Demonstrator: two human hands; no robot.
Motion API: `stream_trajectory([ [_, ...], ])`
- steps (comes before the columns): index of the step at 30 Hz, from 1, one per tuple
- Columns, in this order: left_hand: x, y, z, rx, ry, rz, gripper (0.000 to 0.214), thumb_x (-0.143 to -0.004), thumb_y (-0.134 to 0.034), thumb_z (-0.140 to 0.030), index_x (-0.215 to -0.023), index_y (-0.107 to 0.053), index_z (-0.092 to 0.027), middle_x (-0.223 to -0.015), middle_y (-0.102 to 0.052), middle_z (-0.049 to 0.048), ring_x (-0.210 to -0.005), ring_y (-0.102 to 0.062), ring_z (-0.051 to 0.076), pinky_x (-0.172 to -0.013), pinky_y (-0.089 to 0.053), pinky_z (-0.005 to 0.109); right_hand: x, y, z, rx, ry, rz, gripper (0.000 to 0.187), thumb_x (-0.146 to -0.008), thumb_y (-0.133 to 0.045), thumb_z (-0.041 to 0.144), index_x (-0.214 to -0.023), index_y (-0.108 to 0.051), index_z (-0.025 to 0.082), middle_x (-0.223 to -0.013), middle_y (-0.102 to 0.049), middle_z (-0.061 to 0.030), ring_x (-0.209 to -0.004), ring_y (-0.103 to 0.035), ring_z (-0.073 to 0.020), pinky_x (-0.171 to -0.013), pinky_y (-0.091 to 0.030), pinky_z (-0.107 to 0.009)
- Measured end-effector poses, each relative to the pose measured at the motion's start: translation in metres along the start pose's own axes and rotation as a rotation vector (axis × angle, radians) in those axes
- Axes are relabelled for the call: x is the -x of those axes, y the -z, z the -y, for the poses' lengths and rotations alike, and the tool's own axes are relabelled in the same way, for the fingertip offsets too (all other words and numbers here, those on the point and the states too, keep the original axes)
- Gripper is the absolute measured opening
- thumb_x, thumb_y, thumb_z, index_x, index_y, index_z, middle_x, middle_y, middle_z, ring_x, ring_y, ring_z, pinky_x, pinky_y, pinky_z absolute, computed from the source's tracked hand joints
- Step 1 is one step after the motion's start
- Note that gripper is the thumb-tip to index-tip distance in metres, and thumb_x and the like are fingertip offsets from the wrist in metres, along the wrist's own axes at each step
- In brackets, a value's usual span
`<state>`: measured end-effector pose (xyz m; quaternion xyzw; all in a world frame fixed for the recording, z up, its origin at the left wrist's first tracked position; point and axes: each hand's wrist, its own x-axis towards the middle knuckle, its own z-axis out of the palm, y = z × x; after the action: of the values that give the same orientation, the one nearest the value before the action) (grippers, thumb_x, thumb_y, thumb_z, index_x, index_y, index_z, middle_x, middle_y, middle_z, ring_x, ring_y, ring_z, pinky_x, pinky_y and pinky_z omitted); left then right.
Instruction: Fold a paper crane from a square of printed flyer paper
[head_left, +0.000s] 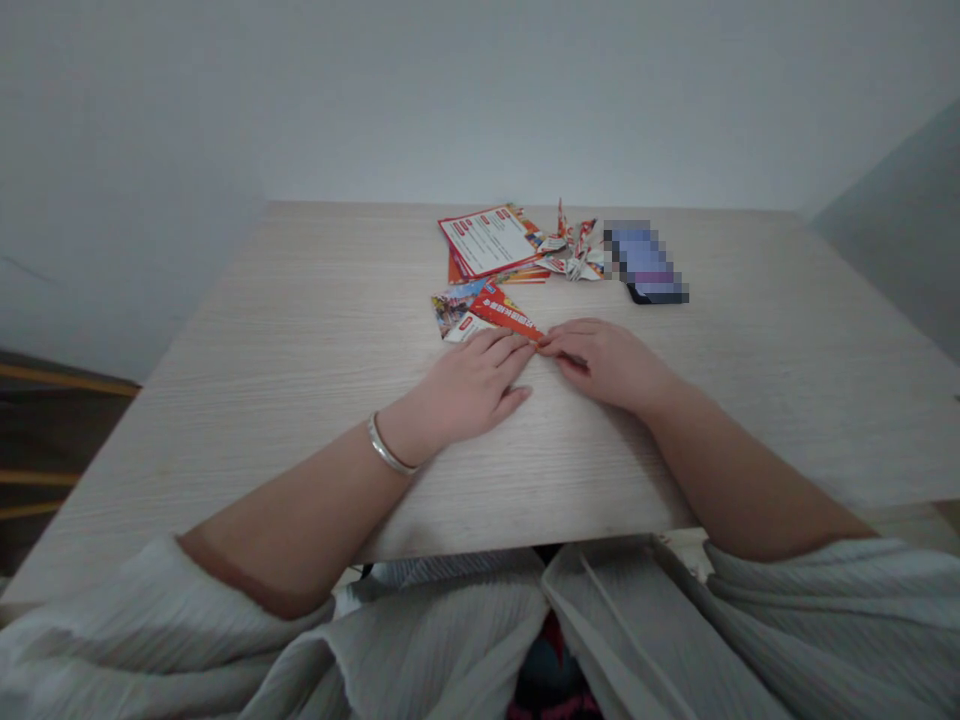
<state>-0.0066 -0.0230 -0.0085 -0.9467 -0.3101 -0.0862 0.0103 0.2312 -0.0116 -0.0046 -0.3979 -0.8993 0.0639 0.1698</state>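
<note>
Fingertips of the right hand rested together on the right corner of the folded paper, though I could not tell whether the thumb clamped it, while the left hand lay flat on its near edge, thumb apart. I judged the folding partway done: a pointed flap was formed, other portions looked unfinished. Beyond it, I logged a phone, stacked sheets and folded paper pieces; white characters on the red flap and red labels on the top sheet were not reliably legible.
</note>
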Motion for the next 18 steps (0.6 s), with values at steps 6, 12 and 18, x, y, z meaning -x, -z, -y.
stream_trajectory([
  [6,0.005,0.001,0.0,0.021,0.031,0.033,0.061,-0.107,-0.039,-0.046,-0.154,-0.045,-0.008,-0.154,-0.053,0.0197,-0.142,-0.049,0.034,-0.123,-0.031,0.055,-0.003,0.002,0.003,0.028,-0.022,0.029,0.027,-0.093,-0.056,0.013,-0.106,-0.08,0.015,-0.114,-0.079,-0.0136,-0.108,-0.073,-0.0257,-0.1,-0.056,-0.041],
  [12,0.005,0.003,0.002,0.048,0.055,0.05,0.058,-0.108,-0.036,-0.044,-0.153,-0.046,-0.01,-0.156,-0.052,0.0196,-0.144,-0.048,0.034,-0.124,-0.025,0.062,-0.004,0.006,0.008,0.064,-0.042,0.051,0.025,-0.094,-0.057,0.015,-0.103,-0.081,0.016,-0.114,-0.079,-0.0123,-0.104,-0.073,-0.0249,-0.097,-0.055,-0.04],
  [18,0.007,0.011,0.005,0.0,0.081,0.116,0.059,-0.109,-0.032,-0.042,-0.15,-0.049,-0.005,-0.155,-0.051,0.0219,-0.143,-0.05,0.033,-0.123,-0.033,0.053,-0.004,0.006,0.009,0.108,-0.062,0.037,0.024,-0.094,-0.059,0.017,-0.1,-0.082,0.02,-0.111,-0.08,-0.0079,-0.102,-0.073,-0.0238,-0.094,-0.053,-0.038],
])
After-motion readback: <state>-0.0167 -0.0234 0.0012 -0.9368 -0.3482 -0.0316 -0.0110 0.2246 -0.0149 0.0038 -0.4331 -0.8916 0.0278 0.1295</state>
